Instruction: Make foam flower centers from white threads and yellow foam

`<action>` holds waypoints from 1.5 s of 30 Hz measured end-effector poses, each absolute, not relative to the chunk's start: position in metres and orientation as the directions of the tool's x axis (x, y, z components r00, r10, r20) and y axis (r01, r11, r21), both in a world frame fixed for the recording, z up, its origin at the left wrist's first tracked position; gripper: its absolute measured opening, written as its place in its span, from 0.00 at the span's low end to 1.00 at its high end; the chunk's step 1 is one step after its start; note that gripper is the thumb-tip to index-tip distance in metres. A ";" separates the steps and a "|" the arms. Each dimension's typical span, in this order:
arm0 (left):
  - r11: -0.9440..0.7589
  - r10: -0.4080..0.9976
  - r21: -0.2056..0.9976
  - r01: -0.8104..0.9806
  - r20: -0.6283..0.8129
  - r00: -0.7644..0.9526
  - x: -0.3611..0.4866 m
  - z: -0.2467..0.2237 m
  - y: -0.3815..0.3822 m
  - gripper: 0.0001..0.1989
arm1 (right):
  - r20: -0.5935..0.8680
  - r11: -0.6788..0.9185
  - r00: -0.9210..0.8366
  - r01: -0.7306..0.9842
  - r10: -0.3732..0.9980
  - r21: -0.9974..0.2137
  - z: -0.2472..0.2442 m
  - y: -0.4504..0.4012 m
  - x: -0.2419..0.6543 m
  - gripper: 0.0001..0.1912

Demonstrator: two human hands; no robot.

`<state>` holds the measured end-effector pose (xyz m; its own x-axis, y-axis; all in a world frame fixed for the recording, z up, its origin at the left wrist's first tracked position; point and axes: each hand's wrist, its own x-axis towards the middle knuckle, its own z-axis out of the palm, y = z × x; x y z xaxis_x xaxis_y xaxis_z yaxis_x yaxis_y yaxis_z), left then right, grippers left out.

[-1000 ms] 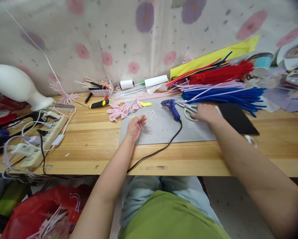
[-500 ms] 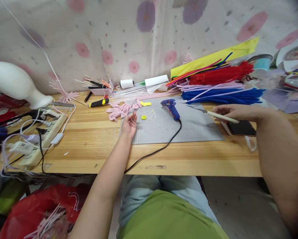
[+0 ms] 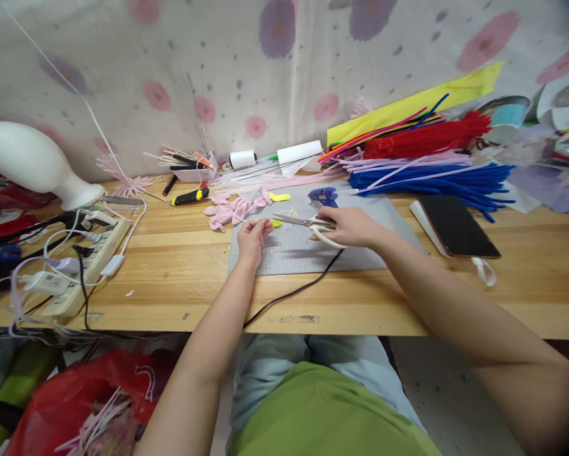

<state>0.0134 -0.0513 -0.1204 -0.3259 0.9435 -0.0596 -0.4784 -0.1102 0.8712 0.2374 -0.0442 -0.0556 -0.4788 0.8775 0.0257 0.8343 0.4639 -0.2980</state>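
Note:
My left hand (image 3: 252, 239) is closed in a pinch on a thin white strand at the left part of the grey cutting mat (image 3: 360, 253). My right hand (image 3: 353, 227) grips a pair of scissors (image 3: 329, 237) with pale handles, their blades pointing left toward my left fingertips. Just under and beyond the blades lie a small yellow piece (image 3: 276, 223) and several short white strands (image 3: 291, 217). A blue glue gun (image 3: 325, 196) rests behind the scissors, partly covered by my right hand. Pink fuzzy pieces (image 3: 230, 209) and a yellow strip (image 3: 279, 197) sit behind my left hand.
A black phone (image 3: 457, 227) on a stand is at the right. Blue pipe cleaners (image 3: 431, 180) and red pipe cleaners (image 3: 426, 138) lie at the back. A yellow-black cutter (image 3: 190, 196), a power strip (image 3: 87, 272) and a white foam head (image 3: 32, 158) are to the left. The glue gun's cord (image 3: 293, 291) crosses the front.
My right hand has swung left from beside the phone with the scissors, which now point at my left hand. My left hand has shifted slightly right, still pinching the strand.

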 end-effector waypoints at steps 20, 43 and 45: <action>-0.207 0.900 0.923 -0.325 0.049 -0.434 0.018 -0.122 -0.053 0.06 | 0.065 0.440 -0.436 0.893 0.898 -0.094 -0.074 -0.038 0.207 0.24; -0.201 0.895 0.933 -0.297 0.052 -0.443 0.019 -0.122 -0.053 0.06 | 0.072 0.464 -0.460 0.884 0.885 -0.056 -0.073 -0.034 0.207 0.26; -0.201 0.897 0.934 -0.296 0.054 -0.439 0.019 -0.122 -0.053 0.07 | 0.080 0.466 -0.462 0.883 0.883 -0.051 -0.074 -0.034 0.208 0.25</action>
